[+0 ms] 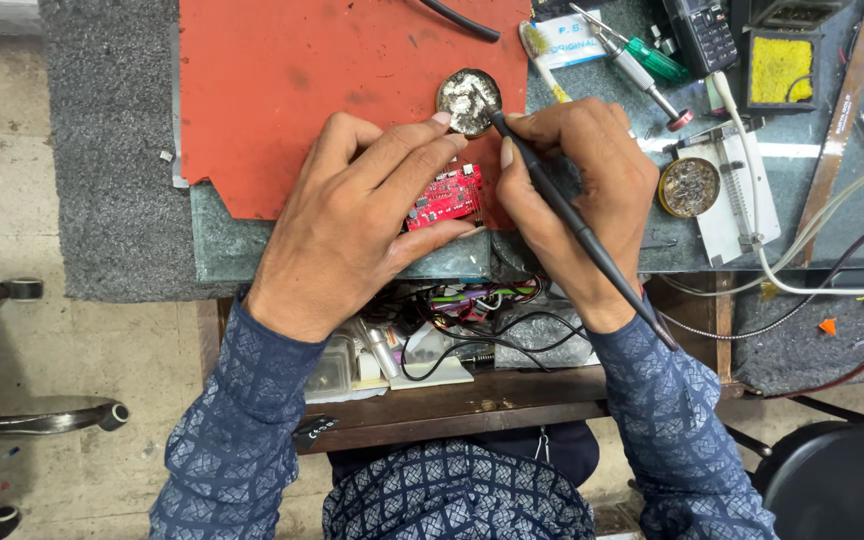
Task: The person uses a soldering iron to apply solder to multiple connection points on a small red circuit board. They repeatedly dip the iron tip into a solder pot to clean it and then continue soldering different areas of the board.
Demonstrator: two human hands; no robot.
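Resting at the orange mat's (282, 90) near edge, a small red circuit board (445, 196) is pinched in the left hand (352, 225). A black soldering iron (562, 205), clamped in the right hand's (582, 190) grip, is touched to a round flux tin (468, 100); the tip is best wiped lightly, the board kept steady.

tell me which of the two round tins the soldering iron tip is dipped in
The grey, crusted round tin on the red mat; the soldering iron tip touches it. The brass-coloured tin lies apart, right of the right hand.

red circuit board (445, 197) half hidden under hands, black stool (837, 482) cut off
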